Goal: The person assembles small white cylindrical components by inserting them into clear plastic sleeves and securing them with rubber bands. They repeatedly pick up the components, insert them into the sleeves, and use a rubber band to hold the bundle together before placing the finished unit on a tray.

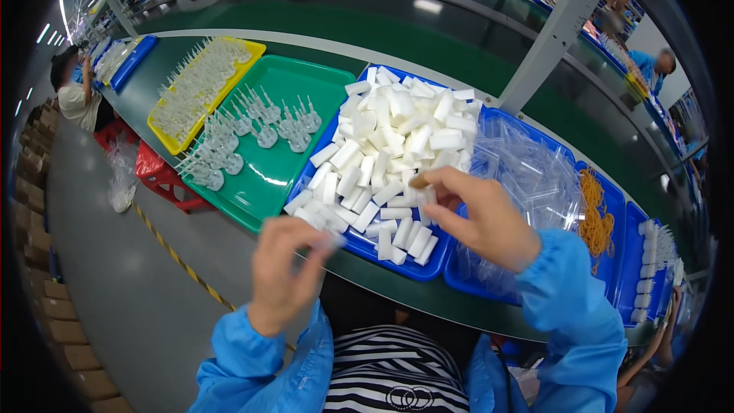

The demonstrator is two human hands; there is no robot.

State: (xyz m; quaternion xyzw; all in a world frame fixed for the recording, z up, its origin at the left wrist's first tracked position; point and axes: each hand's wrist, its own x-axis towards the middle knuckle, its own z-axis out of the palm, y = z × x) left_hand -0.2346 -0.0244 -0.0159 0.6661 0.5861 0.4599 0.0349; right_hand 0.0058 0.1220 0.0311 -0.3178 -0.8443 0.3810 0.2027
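Observation:
My left hand [287, 268] is in front of the green tray [277, 149], near the corner of a blue tray [437, 266]. Its thumb and fingers pinch something small and whitish, too blurred to name. Over that blue tray, which is heaped with short white foam-like cylinders [397, 126], reaches my right hand [489, 218]. The thumb and forefinger there stand apart among the cylinders, and a brown covering [419, 181] shows at the forefinger's tip. I see nothing plainly gripped between them.
Clear plastic tubes [527, 168] and orange rubber bands [595, 210] lie to the right. Beyond them a blue tray holds white-capped pieces [646, 275]. Clear spiky parts [264, 134] stand in the green tray, more in a yellow tray [256, 50]. A metal post [562, 30] rises behind.

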